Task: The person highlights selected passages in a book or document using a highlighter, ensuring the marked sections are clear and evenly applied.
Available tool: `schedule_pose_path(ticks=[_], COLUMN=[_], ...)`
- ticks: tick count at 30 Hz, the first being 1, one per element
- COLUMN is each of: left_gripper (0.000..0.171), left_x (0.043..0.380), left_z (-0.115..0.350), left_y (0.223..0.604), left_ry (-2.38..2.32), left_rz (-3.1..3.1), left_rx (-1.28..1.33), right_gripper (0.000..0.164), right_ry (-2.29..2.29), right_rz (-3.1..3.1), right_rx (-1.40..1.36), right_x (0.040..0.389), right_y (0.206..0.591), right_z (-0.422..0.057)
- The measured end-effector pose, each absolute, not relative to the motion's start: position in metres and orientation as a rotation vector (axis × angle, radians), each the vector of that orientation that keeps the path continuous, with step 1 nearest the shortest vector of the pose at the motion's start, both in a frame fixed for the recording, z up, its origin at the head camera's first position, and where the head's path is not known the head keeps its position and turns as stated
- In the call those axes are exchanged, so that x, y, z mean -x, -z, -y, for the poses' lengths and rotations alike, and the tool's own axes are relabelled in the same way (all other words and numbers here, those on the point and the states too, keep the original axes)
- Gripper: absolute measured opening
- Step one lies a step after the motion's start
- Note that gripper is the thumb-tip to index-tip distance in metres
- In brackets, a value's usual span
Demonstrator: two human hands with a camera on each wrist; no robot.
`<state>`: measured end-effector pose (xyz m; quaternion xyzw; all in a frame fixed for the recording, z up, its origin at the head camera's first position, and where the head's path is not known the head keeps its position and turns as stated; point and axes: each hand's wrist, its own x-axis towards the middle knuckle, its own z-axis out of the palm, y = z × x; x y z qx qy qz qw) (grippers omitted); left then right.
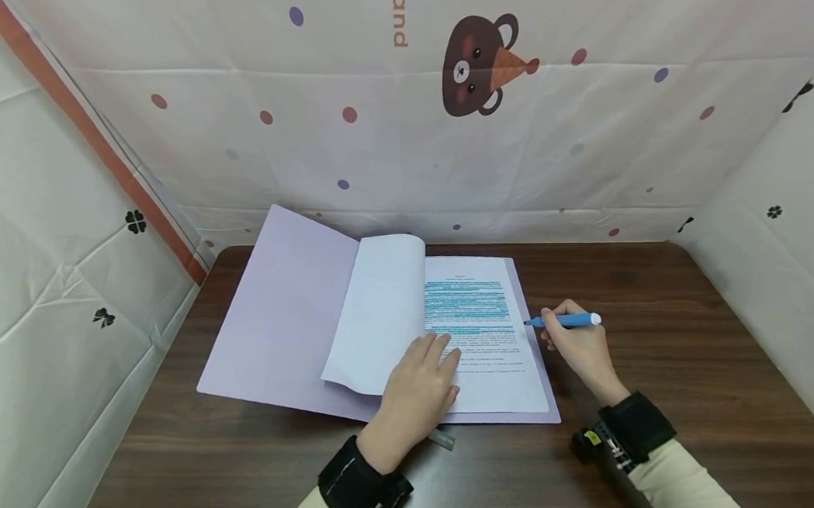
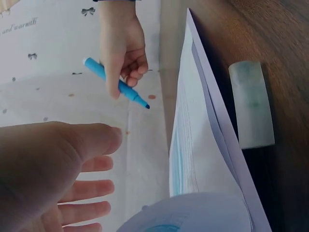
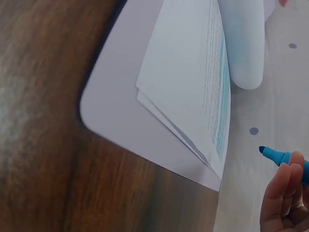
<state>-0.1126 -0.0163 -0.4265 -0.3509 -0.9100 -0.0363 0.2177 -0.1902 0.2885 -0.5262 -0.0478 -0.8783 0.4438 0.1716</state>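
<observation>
While your right fingers [image 3: 280, 188] pinch the blue marker [image 1: 579, 320] just beside the printed page [image 1: 486, 346], hold it flat with your spread left fingers [image 1: 449, 362]. Keep each stroke straight and level.

Your head camera looks forward and down from above, far enough back to take in your left hand [image 1: 418, 385], your right hand [image 1: 584, 346], the open lilac folder [image 1: 281, 320], the wooden table [image 1: 183, 477] and the fabric backdrop [image 1: 386, 146]. Your left-wrist camera sits close behind that hand, turned sideways so the table falls at picture right, and faces across to your right hand. Your right-wrist camera, tipped so the table falls at left, looks closely over a folder corner. All three views share the blue marker [image 1: 575, 320] and printed sheet [image 1: 488, 385].
</observation>
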Motion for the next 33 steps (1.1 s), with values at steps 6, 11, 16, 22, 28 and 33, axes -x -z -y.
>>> schedule_pose_path(ticks=[6, 11, 16, 22, 28, 33], left_gripper=[0.042, 0.041, 0.040, 0.026, 0.023, 0.033], left_x=[0.116, 0.120, 0.124, 0.127, 0.130, 0.131], left_z=[0.007, 0.004, 0.004, 0.006, 0.013, 0.019], left_y=[0.430, 0.435, 0.436, 0.440, 0.447, 0.450], left_ry=[0.007, -0.065, -0.098, -0.095, -0.084, -0.109], left_rz=[2.554, 2.555, 2.591, 2.597, 2.587, 2.652], left_rx=[1.042, 1.061, 1.045, 1.013, 0.980, 0.939], right_gripper=[0.036, 0.034, 0.033, 0.032, 0.032, 0.033], right_ry=[-1.296, -1.299, -1.294, -1.299, -1.293, -1.275], right_rz=[2.482, 2.481, 2.476, 2.476, 2.479, 2.491], right_rx=[0.124, 0.127, 0.117, 0.114, 0.123, 0.140], right_x=[0.191, 0.192, 0.193, 0.195, 0.196, 0.197], right_y=[0.523, 0.524, 0.526, 0.526, 0.525, 0.526], right_z=[-0.286, -0.285, -0.286, -0.285, -0.286, -0.286])
